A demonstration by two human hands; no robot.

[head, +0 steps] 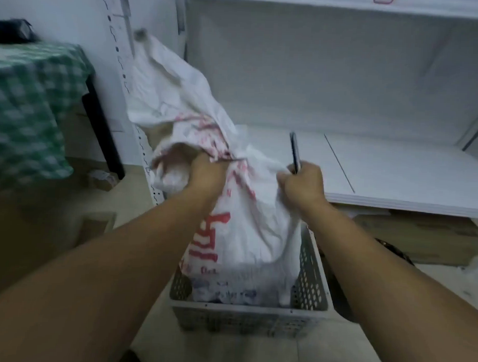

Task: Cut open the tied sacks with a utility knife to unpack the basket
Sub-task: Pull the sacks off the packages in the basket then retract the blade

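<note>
sack (238, 235) stands in basket (310, 291), mouth seemingly open | left hand (208, 174) grips its cloth | right hand (304, 183) grips cloth plus utility knife (294, 151) | emptying left

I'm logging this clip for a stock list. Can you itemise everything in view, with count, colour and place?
sack: one, white with red print, standing in the basket
basket: one, grey, perforated, on the floor at centre
knife: one, dark, pointing up from the right hand
shelf: one unit, white, behind the basket
cloth: one, green and white checked, draped at left
dark item: one, black, on top of the cloth, too blurred to name
cardboard boxes: brown, under the shelf at right, count unclear
left hand: one, grips the sack's upper fabric
right hand: one, holds the knife against the sack's fabric
</note>
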